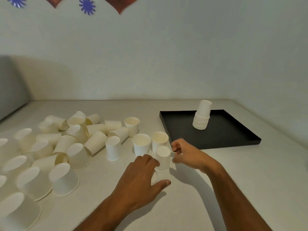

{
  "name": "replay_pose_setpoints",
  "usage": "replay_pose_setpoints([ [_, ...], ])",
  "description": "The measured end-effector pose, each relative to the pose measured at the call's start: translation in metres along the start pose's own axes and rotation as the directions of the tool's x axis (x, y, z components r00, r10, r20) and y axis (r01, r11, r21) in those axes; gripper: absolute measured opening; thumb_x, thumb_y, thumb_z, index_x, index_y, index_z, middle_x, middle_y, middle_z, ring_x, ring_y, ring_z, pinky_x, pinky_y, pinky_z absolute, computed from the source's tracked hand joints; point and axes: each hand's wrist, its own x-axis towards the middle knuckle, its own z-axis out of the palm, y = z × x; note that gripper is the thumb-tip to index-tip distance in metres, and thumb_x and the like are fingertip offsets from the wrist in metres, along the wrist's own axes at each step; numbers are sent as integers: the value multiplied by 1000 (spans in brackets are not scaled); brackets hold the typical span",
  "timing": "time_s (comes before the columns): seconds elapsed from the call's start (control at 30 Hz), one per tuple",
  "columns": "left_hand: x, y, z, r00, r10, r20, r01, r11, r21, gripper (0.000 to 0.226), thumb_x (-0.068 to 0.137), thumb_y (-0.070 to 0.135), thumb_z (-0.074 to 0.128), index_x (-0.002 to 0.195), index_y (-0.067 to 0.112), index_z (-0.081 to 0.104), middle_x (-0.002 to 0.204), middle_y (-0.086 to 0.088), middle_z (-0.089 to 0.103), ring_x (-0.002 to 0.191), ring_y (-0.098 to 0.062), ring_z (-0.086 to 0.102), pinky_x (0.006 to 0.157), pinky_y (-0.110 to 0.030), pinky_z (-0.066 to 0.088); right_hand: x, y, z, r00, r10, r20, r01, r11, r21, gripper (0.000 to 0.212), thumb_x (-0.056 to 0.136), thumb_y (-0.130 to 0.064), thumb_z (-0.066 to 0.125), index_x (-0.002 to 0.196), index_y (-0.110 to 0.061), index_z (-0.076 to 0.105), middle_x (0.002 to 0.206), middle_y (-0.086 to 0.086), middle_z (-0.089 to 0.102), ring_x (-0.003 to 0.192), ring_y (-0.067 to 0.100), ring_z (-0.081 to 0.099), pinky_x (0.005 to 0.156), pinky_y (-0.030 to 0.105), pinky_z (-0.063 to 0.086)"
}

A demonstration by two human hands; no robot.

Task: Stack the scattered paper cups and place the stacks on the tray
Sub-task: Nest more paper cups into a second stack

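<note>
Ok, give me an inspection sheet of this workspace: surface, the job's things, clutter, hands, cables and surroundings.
Surface: pale tabletop, set into a wall corner.
Job's things: black tray at right with one stack of upside-down cups on it; loose paper cups scattered at left, some upright, some upside down, some on their sides.
Clutter: nothing seen.
Hands: left hand with fingers against an upside-down cup; right hand beside the same cup with fingers curled, whether it touches is unclear.
Cables: nothing seen.
Surroundings: plain wall with blue paper flowers and brown shapes along the top; grey panel at left.
</note>
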Motion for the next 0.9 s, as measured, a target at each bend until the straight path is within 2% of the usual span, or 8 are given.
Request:
replay_pose_setpoints([
  [0.1, -15, -13, -4, 998, -6, 69, 1, 996, 85, 78, 80, 81, 52, 146, 48, 24, 157, 19, 27, 140, -10, 33, 117, -38, 31, -2, -1, 24, 999, 40, 4, -40, 995, -95, 65, 73, -40, 82, 120, -43, 36, 112, -21, 49, 95, 10, 57, 84, 30, 47],
  [0.23, -34, -31, -14, 999, 18, 44, -21, 998, 66, 75, 88, 62, 62, 149, 43, 24, 154, 15, 32, 136, -11, 35, 116, -34, 35, -6, -2, 57, 994, 40, -105, -47, 997, -64, 68, 74, -47, 82, 120, -50, 32, 118, -21, 47, 103, 10, 52, 100, 43, 47],
  [0.33, -45, -45, -19, 999, -46, -26, 42, 991, -127, 69, 84, 58, 70, 140, 42, 32, 138, 17, 43, 122, -7, 44, 103, -26, 43, -11, -3, 72, 981, 45, -187, -49, 999, -20, 59, 76, -53, 78, 120, -52, 38, 121, -23, 49, 105, 9, 52, 101, 44, 48],
  [0.47, -53, -71, -24, 967, -213, -141, 132, 889, -438, 59, 74, 49, 82, 111, 43, 36, 111, 20, 51, 95, -4, 55, 68, -15, 44, -17, -13, 80, 972, 40, -230, -49, 998, -33, 47, 83, -53, 72, 118, -44, 43, 120, -20, 49, 113, 12, 54, 101, 40, 47],
  [0.53, -56, -85, -20, 953, -255, -164, 145, 858, -493, 62, 71, 45, 86, 108, 43, 36, 107, 19, 53, 92, -4, 57, 64, -15, 47, -19, -19, 81, 962, 52, -268, -67, 997, -46, 38, 86, -47, 71, 113, -38, 46, 118, -16, 53, 113, 15, 57, 97, 35, 48],
  [0.63, -58, -102, -10, 948, -258, -185, 146, 872, -466, 69, 68, 43, 90, 110, 44, 35, 110, 20, 52, 95, -6, 58, 74, -17, 50, -24, -26, 85, 972, 77, -222, -78, 997, 4, 46, 86, -42, 74, 119, -38, 42, 126, -10, 57, 109, 14, 58, 92, 31, 49],
  [0.77, -55, -114, -4, 937, -232, -259, 132, 927, -351, 90, 67, 50, 89, 139, 38, 34, 124, 14, 47, 108, -8, 47, 94, -33, 50, -26, -31, 97, 983, 64, -172, -64, 998, 8, 68, 82, -49, 75, 135, -44, 33, 144, -10, 48, 125, 18, 53, 102, 39, 46],
  [0.9, -51, -120, -2, 931, -152, -333, 90, 977, -193, 84, 69, 58, 84, 140, 30, 48, 131, 8, 51, 113, -12, 41, 96, -38, 44, -22, -41, 115, 979, 25, -200, -21, 1000, 20, 74, 75, -56, 77, 134, -46, 33, 145, -13, 45, 130, 17, 48, 106, 45, 43],
])
